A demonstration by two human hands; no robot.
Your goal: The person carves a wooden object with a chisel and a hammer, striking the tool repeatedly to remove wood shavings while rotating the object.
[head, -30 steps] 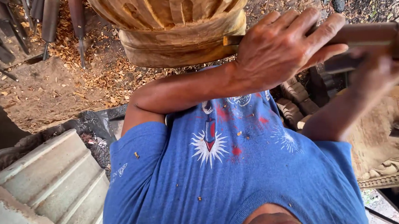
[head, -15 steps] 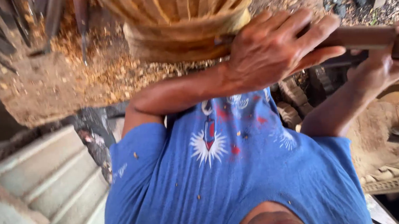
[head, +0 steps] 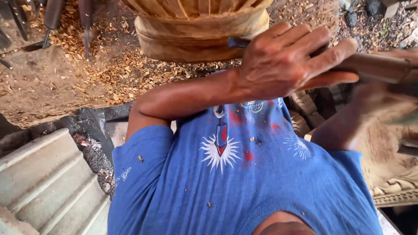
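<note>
1. Nearest is the person's blue shirt point(head: 234, 190), flecked with wood chips.
2. Beside it on the left lies a grey stepped moulding point(head: 41, 190). On the right lies a pale carved panel point(head: 413, 186) with a scrolled edge.
3. The left arm crosses the chest. The left hand point(head: 289, 61) lies over a chisel point(head: 379, 67), its fingers point(head: 323, 56) stretched long and wrapped loosely over the shaft, thumb beneath.
4. The right hand point(head: 391, 100) is at the right, just below the chisel's wooden handle. It is smeared by motion blur, so I cannot tell whether its fingers are wide or closed. A dark blurred thing shows at it, but what it is cannot be made out.
5. The chisel runs from the handle on the right to a dark metal tip that pokes out past the left hand and meets the base of the carving point(head: 201, 18).
6. The carving is a round, pale wooden piece with ribbed openwork, standing on the ground at the far middle.
7. Shavings point(head: 116, 75) litter the ground around its base.
8. At the ground's far left corner lie more tools point(head: 52, 15), dark-handled and side by side.
</note>
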